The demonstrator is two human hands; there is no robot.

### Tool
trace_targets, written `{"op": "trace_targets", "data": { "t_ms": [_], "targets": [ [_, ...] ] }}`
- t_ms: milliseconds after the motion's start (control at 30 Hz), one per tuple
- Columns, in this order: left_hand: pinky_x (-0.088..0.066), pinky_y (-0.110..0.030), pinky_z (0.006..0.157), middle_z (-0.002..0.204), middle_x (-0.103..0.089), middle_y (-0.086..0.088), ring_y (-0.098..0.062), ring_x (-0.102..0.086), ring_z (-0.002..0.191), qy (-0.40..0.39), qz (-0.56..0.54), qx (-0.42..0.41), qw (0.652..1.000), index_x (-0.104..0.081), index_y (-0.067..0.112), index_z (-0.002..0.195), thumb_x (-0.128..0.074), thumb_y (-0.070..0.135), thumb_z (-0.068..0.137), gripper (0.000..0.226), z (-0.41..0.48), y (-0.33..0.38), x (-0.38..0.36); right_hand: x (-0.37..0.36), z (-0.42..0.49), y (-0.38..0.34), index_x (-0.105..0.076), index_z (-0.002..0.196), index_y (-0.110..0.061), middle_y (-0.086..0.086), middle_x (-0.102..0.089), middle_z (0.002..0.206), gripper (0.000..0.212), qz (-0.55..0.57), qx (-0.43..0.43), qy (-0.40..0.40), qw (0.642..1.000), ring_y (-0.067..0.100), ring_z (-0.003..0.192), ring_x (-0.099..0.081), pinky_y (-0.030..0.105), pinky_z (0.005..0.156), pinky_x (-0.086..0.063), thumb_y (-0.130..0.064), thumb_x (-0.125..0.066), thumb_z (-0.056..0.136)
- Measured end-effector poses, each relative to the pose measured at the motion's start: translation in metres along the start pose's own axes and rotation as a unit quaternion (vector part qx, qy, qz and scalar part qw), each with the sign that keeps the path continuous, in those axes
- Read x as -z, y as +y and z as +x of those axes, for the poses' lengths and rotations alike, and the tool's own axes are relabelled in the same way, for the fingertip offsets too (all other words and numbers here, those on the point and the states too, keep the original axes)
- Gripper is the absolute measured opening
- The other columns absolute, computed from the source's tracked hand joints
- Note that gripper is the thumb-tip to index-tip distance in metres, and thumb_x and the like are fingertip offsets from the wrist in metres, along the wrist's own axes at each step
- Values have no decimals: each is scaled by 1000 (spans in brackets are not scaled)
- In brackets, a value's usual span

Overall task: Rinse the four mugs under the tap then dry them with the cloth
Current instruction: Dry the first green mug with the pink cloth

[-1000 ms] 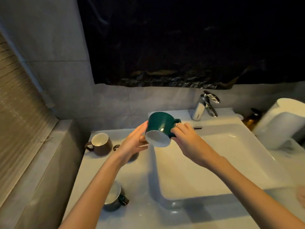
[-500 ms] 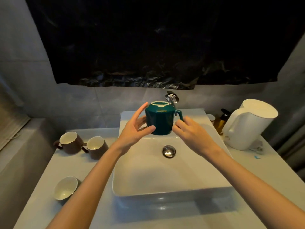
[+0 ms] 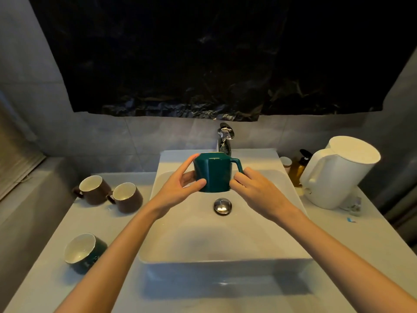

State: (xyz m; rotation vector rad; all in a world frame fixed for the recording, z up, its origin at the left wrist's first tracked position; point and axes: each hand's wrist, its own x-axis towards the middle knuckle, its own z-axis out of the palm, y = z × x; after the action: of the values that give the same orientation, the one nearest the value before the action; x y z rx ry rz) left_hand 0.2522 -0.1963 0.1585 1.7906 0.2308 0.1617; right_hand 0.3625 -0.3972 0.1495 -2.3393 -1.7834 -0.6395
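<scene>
Mug (image 3: 213, 172) upright over back of sink (image 3: 225, 259), close under tap (image 3: 224, 138). Left hand (image 3: 178, 188) wrapped round left side; right hand (image 3: 257, 188) fingers curled at handle side. Open basin below, rims well apart.

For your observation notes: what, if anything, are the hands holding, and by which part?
The green mug: left hand grips its body, right hand holds the side just below the handle.

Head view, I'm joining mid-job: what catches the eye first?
The dark green mug stands out, upright, held by the left hand and right hand over the white sink, just before the tap. Left of the sink stand the first brown mug, the second brown mug beside it, and a tipped green mug nearer the camera. A white kettle stands on the right.
</scene>
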Motion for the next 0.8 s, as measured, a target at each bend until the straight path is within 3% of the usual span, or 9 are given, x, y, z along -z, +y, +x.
{"op": "trace_targets", "data": {
  "t_ms": [67, 133, 233, 367, 433, 500, 600, 700, 800],
  "targets": [
    [-40, -40, 104, 132, -47, 12, -13, -48, 122, 8, -2, 14, 1000, -23, 50, 139, -54, 50, 79, 68, 3, 4, -4, 6, 0, -1, -65, 99, -15, 2, -66, 97, 32, 35, -20, -5, 999, 14, 79, -55, 18, 61, -45, -12, -82, 72],
    [-44, -38, 99, 125, -47, 18, -11, -51, 117, 17, -1, 17, 1000, -22, 57, 134, -43, 58, 81, 57, 6, 8, -8, 18, 0, 0, -59, 107, -16, -6, -57, 103, 14, 137, -100, 5, 985, 10, 87, -48, 15, 72, -38, -19, -61, 93],
    [-46, -32, 95, 107, -66, 24, -8, -61, 108, 25, 19, 13, 999, -23, 66, 124, -37, 64, 83, 44, 9, 13, -7, 35, -6, 9, -52, 105, -20, -9, -52, 94, 10, 330, -227, 26, 916, 5, 84, -48, 12, 69, -39, -26, -45, 101],
    [-45, -26, 94, 130, -52, 15, -6, -53, 115, 14, 145, -60, 988, -19, 63, 135, -60, 66, 73, 74, 3, 16, -20, 47, -19, 24, -52, 98, -24, -13, -54, 88, 14, 451, -361, 36, 815, 3, 82, -52, 11, 65, -43, -30, -40, 102],
    [-40, -24, 98, 141, -36, 18, -1, -41, 123, 33, 223, -125, 966, -17, 61, 138, -69, 60, 69, 87, 2, 19, -32, 52, -25, 30, -52, 91, -23, -8, -52, 85, 20, 472, -402, 34, 784, 8, 79, -50, 15, 65, -39, -32, -39, 102],
    [-30, -30, 106, 152, -19, 19, -3, -24, 136, 46, 304, -215, 927, -17, 57, 141, -71, 57, 70, 90, 3, 23, -43, 60, -31, 35, -54, 91, -16, -5, -50, 82, 27, 490, -427, 27, 759, 9, 78, -47, 18, 64, -36, -35, -39, 102],
    [-21, -42, 112, 157, -11, 16, -14, -9, 144, 22, 411, -305, 859, -19, 43, 147, -77, 52, 68, 98, 10, 32, -59, 72, -39, 40, -56, 92, -13, -6, -49, 79, 31, 495, -433, -9, 753, 7, 75, -45, 18, 60, -32, -36, -39, 102],
    [-21, -42, 114, 153, -24, 6, -20, -17, 142, -11, 470, -351, 810, -20, 30, 147, -85, 45, 60, 109, 16, 36, -75, 79, -43, 43, -52, 82, -15, -7, -41, 65, 31, 524, -444, -50, 725, 6, 56, -31, 14, 48, -27, -36, -41, 102],
    [-42, -44, 105, 142, -39, -1, -18, -36, 130, -10, 442, -373, 816, -27, 22, 143, -87, 36, 59, 104, 16, 35, -87, 80, -48, 47, -50, 75, -15, -10, -39, 50, 33, 584, -477, -63, 654, 5, 46, -25, 14, 40, -23, -34, -45, 101]
  ]
}}
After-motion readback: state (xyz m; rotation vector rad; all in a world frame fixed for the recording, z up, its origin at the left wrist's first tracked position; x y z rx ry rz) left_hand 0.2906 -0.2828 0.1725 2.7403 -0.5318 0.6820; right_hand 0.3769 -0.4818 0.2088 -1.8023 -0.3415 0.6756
